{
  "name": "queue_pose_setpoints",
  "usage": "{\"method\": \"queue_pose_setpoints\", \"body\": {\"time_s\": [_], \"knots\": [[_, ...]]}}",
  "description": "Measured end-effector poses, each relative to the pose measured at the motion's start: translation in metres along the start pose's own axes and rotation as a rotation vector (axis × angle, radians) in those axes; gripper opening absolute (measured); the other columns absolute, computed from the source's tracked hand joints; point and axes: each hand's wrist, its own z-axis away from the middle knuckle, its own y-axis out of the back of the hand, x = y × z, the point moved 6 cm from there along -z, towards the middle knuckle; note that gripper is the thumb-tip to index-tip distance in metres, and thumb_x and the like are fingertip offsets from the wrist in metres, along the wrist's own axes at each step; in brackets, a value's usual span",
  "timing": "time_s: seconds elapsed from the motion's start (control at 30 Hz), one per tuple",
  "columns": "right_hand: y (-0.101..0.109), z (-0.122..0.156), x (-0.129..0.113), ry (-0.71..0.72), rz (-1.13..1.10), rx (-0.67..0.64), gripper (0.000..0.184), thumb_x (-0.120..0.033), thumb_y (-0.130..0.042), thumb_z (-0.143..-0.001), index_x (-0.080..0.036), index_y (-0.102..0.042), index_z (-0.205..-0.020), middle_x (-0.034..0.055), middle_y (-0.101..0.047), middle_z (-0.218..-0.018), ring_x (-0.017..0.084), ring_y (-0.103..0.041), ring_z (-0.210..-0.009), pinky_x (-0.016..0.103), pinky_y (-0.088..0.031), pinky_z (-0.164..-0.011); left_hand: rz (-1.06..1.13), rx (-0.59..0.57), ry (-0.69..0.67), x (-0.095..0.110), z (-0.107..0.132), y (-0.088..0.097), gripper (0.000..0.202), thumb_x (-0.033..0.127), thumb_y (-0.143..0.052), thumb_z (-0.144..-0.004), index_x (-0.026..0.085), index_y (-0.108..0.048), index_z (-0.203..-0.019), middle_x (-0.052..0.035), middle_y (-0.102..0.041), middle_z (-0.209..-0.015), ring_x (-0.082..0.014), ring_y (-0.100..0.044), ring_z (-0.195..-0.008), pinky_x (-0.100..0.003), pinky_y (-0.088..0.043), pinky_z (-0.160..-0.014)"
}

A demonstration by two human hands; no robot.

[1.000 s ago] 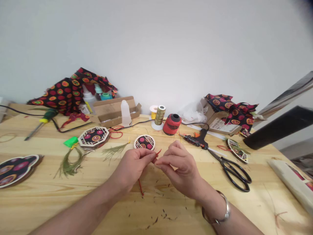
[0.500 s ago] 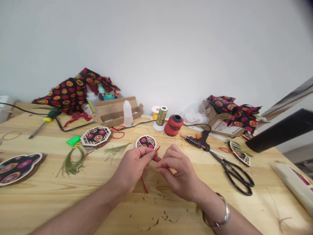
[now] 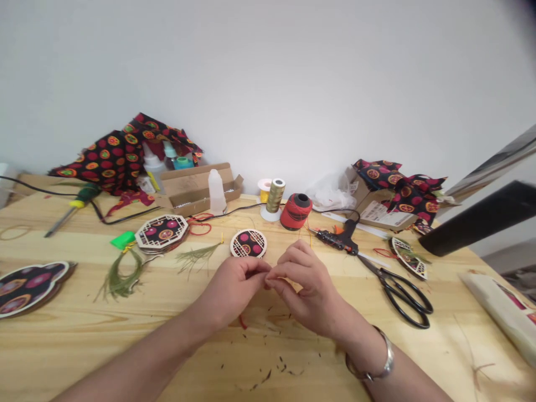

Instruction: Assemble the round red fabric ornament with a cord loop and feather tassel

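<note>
Closer together now, are the hands?

Yes. A red cord [image 3: 242, 322] is pinched, mostly hidden, between the closed fingers of the left hand [image 3: 231, 289] and right hand [image 3: 307, 286].

How far along?

Unfinished, it is judged: just beyond the hands, a lattice-framed disc [image 3: 248, 243] lies with no cord seen attached.

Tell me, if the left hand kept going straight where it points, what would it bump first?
Probably the right hand. The left hand points straight at it, and the two look right together at the tips, though from this view I can't quite tell if they touch.
</note>
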Motion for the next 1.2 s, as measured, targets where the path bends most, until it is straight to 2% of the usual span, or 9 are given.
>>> {"method": "queue_pose_setpoints", "body": {"time_s": [0.13,0.3,0.4,0.53,0.73,0.87,1.0,1.07,1.2], "knots": [[-0.001,-0.002,0.014,-0.2,-0.193,-0.003,0.014,-0.009,-0.06,-0.077,-0.019,-0.064,-0.069,-0.0002,-0.057,-0.068,0.014,-0.05,-0.073,0.031,-0.04,-0.072,-0.114,-0.127,-0.043,-0.001,0.001,-0.008,0.017,0.026,-0.055,-0.075,0.018,-0.064,-0.062,0.0034,-0.059,-0.061,-0.0147,-0.05,-0.064,-0.025,-0.036,-0.064],[-0.011,0.005,0.042,-0.592,-0.587,-0.035,0.01,-0.022,-0.068,-0.071,-0.017,-0.064,-0.063,-0.0014,-0.057,-0.062,0.012,-0.052,-0.06,0.027,-0.04,-0.061,-0.022,-0.241,-0.034,-0.005,0.001,-0.011,0.02,0.028,-0.057,-0.076,0.017,-0.064,-0.061,0.0025,-0.06,-0.063,-0.0141,-0.05,-0.065,-0.026,-0.035,-0.066],[-0.018,0.009,0.05,-0.754,-0.823,-0.03,0.016,-0.03,-0.071,-0.066,-0.016,-0.063,-0.064,-0.0014,-0.06,-0.06,0.01,-0.051,-0.056,0.026,-0.039,-0.058,0.067,-0.235,-0.032,-0.004,0.0,-0.009,0.023,0.033,-0.06,-0.076,0.017,-0.066,-0.06,0.002,-0.06,-0.062,-0.0117,-0.046,-0.06,-0.024,-0.033,-0.061],[-0.019,0.011,0.054,-0.844,-0.864,0.059,0.023,-0.035,-0.075,-0.059,-0.015,-0.063,-0.062,-0.0023,-0.059,-0.056,0.009,-0.045,-0.052,0.023,-0.034,-0.054,0.279,-0.163,0.066,-0.009,-0.001,-0.006,0.024,0.039,-0.065,-0.072,0.016,-0.066,-0.064,0.0019,-0.061,-0.061,-0.0061,-0.028,-0.044,-0.023,-0.02,-0.045],[-0.022,0.014,0.051,-0.871,-0.871,0.116,0.024,-0.037,-0.074,-0.062,-0.014,-0.064,-0.063,-0.0015,-0.059,-0.054,0.009,-0.042,-0.051,0.024,-0.031,-0.051,0.468,-0.025,0.081,-0.009,-0.002,0.001,0.02,0.034,-0.068,-0.07,0.014,-0.067,-0.066,-0.0004,-0.062,-0.063,-0.0037,-0.027,-0.042,-0.022,-0.017,-0.042],[-0.021,0.014,0.05,-0.862,-0.867,0.156,0.024,-0.037,-0.074,-0.062,-0.014,-0.066,-0.066,0.0008,-0.063,-0.06,0.01,-0.046,-0.054,0.025,-0.034,-0.053,0.477,0.025,0.053,-0.009,-0.003,0.004,0.02,0.034,-0.068,-0.071,0.015,-0.068,-0.066,0.0006,-0.061,-0.062,-0.0033,-0.027,-0.042,-0.021,-0.018,-0.041],[-0.021,0.011,0.047,-0.789,-0.842,0.156,0.019,-0.033,-0.072,-0.066,-0.016,-0.066,-0.064,0.0019,-0.067,-0.064,0.011,-0.05,-0.057,0.026,-0.039,-0.058,0.447,0.07,0.037,-0.009,-0.003,0.006,0.021,0.036,-0.068,-0.071,0.016,-0.068,-0.065,0.0014,-0.06,-0.061,-0.004,-0.027,-0.042,-0.022,-0.017,-0.042],[-0.019,0.009,0.045,-0.746,-0.753,0.164,0.014,-0.03,-0.07,-0.069,-0.017,-0.068,-0.064,0.0011,-0.065,-0.064,0.011,-0.051,-0.057,0.026,-0.041,-0.059,0.418,0.091,0.025,-0.007,-0.002,0.007,0.022,0.036,-0.068,-0.071,0.016,-0.068,-0.062,0.002,-0.059,-0.059,-0.0046,-0.026,-0.041,-0.023,-0.018,-0.042],[-0.006,0.007,0.038,-0.577,-0.402,0.24,0.009,-0.02,-0.068,-0.071,-0.018,-0.07,-0.063,0.0007,-0.06,-0.062,0.013,-0.052,-0.06,0.027,-0.042,-0.061,0.339,0.127,0.028,-0.006,-0.001,0.009,0.022,0.035,-0.066,-0.072,0.017,-0.067,-0.059,0.0033,-0.058,-0.053,-0.0067,-0.031,-0.042,-0.024,-0.026,-0.047]]}}
